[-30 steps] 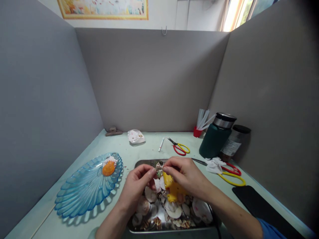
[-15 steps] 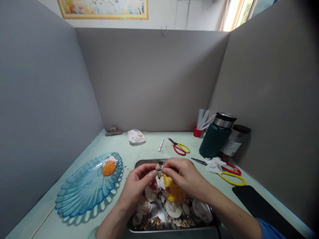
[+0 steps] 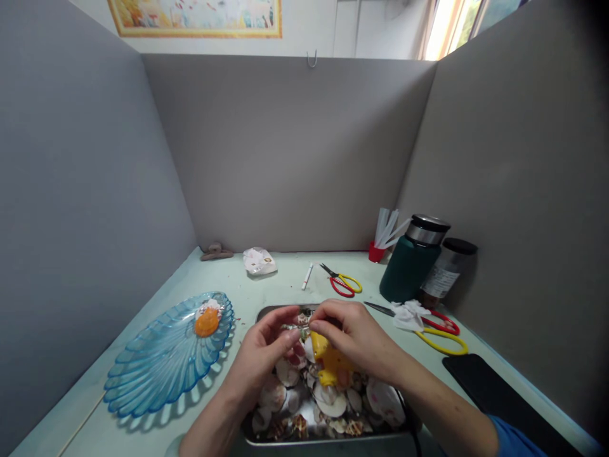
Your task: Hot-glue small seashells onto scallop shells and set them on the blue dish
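My left hand [image 3: 266,346] is over the metal tray [image 3: 285,440], its thumb and forefinger apart. My right hand [image 3: 349,333] pinches thumb and forefinger together close by; what is between them is too small to make out. A small brown-spotted shell [image 3: 302,319] shows between the fingertips of both hands. Below lies a yellow glue gun [image 3: 327,358], partly hidden by my right hand, on a heap of shells [image 3: 333,405] in the tray. Pale flat shells and striped brown spiral shells [image 3: 299,424] fill the tray's near part.
A blue scalloped dish [image 3: 162,362] with an orange shell piece [image 3: 207,322] stands left. Behind are a crumpled packet [image 3: 259,261], scissors [image 3: 343,282] and glue sticks in a red cup [image 3: 376,252]. Right: green bottle [image 3: 410,266], jar [image 3: 442,276], larger scissors [image 3: 442,339], black phone-like slab [image 3: 499,393].
My left thumb and forefinger have parted from around the small shell. My right hand keeps its pinch in nearly the same place.
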The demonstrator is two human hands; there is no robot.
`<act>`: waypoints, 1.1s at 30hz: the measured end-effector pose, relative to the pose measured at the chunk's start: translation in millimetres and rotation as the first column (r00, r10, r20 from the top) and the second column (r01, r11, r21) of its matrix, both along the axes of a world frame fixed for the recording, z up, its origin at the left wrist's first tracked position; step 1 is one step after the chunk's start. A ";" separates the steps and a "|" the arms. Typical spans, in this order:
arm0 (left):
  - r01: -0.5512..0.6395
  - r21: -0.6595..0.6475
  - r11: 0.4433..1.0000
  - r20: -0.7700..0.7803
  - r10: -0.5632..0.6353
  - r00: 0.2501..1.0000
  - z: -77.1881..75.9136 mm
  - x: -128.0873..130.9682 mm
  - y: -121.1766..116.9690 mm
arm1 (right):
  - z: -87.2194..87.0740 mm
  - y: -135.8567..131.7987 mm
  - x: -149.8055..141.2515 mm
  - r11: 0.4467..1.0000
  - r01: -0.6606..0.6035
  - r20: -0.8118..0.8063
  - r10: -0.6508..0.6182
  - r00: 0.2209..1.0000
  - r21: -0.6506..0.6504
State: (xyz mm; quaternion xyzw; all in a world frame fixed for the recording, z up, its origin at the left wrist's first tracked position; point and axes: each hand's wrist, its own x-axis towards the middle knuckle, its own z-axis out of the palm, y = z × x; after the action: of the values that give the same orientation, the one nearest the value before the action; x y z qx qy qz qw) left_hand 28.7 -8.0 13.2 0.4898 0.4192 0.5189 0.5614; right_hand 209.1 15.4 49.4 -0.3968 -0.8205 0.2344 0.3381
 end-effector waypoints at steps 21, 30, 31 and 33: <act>-0.084 0.073 0.994 -0.144 0.094 0.985 -1.4 -1.9 4.2 | -2.0 3.0 1.3 0.999 -0.019 0.041 0.017 0.999 0.046; -0.076 0.321 0.944 -0.427 0.216 0.878 -5.7 -6.2 5.5 | -2.9 6.6 3.5 1.000 -0.006 0.076 0.004 0.997 0.029; -0.086 0.320 0.944 -0.419 0.222 0.880 -6.4 -7.5 6.2 | -1.4 6.4 4.0 0.999 0.004 0.079 -0.006 0.997 0.032; -0.131 0.302 0.944 -0.396 0.250 0.883 -5.9 -13.8 7.9 | 2.0 5.5 5.1 0.999 0.018 0.077 -0.020 0.997 0.033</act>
State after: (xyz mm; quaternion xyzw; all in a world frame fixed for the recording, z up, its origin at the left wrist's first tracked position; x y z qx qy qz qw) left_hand 14.9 -0.1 7.3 0.6188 0.5053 0.5028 0.3301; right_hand 214.2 20.9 51.4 -0.4080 -0.8329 0.2023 0.3146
